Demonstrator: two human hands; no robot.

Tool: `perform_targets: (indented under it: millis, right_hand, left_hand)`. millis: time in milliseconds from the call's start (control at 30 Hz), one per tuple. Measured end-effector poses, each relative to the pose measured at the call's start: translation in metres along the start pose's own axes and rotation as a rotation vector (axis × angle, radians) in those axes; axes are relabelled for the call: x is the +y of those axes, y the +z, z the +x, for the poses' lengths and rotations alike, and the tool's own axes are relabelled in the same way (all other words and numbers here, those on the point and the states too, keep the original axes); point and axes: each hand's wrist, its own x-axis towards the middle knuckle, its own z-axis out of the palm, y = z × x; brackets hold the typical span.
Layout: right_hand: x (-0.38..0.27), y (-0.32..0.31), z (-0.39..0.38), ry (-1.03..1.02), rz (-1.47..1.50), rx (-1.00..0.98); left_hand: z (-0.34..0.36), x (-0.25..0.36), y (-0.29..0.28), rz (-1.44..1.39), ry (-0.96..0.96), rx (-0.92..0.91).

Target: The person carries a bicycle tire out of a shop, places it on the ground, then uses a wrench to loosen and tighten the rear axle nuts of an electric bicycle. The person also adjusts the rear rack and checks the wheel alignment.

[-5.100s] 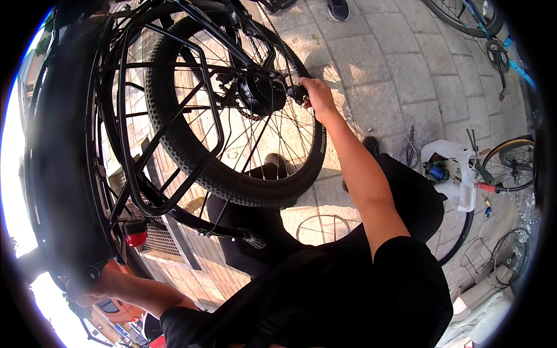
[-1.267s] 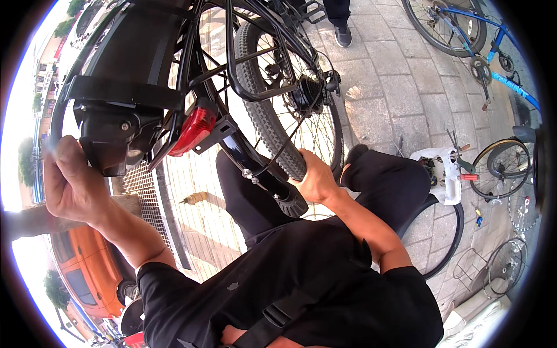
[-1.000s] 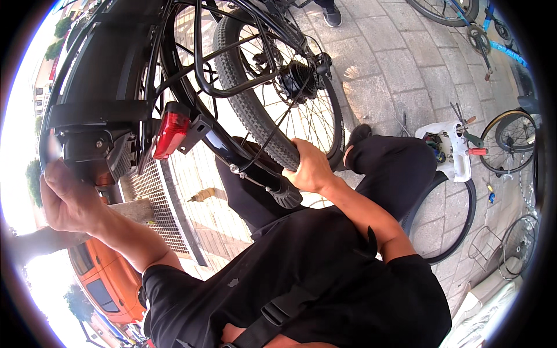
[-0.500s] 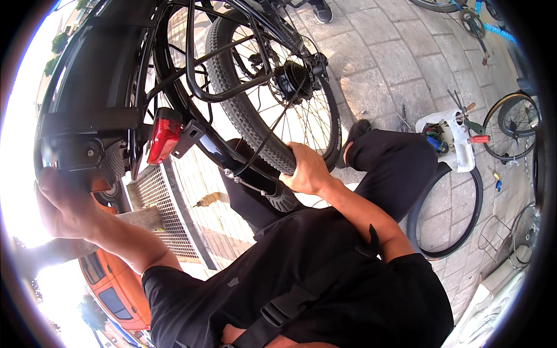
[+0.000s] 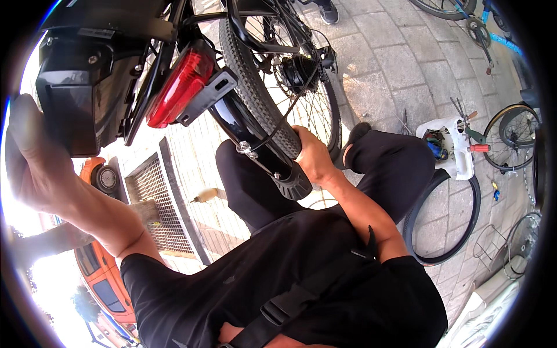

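A black bicycle with a knobbly rear tyre (image 5: 255,104) stands tilted in front of me. My right hand (image 5: 313,156) is closed round the edge of that tyre, low down beside the glossy black mudguard (image 5: 231,120). At the far left, my left hand (image 5: 36,165) is against the outer side of a black box (image 5: 72,110) at the rear of the bicycle; its fingers are lost in shade and glare. Between the hands are a red tail light (image 5: 187,84) and a black slotted bracket (image 5: 212,95). The hub and sprockets (image 5: 297,74) show beyond the spokes.
To the right, a loose tyre (image 5: 413,232) lies on the paving beside a white tray (image 5: 464,165) of tools. Farther out are a small wheel (image 5: 489,124) and a blue bicycle (image 5: 503,40). Another person's shoe (image 5: 329,13) shows at the top. A metal grating (image 5: 174,217) and orange vehicle (image 5: 110,284) are left.
The black box and tail light have come nearer and look larger, the light shifting up and right. My left hand has moved left and up; my right hand stays on the tyre.
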Motion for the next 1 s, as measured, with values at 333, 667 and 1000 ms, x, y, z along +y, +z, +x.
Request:
perform_targets:
  millis: [333, 667, 1000]
  right_hand:
    - [0.006, -0.033, 0.002, 0.013, 0.06, 0.015]
    - [0.001, -0.06, 0.008, 0.086, 0.134, -0.035]
    - [0.01, -0.091, 0.02, 0.185, 0.401, -0.168]
  left_hand:
    - [0.021, 0.028, 0.031, -0.038, 0.051, -0.069]
    - [0.025, 0.055, 0.076, -0.147, 0.072, -0.113]
    - [0.042, 0.094, 0.109, -0.264, 0.135, -0.189]
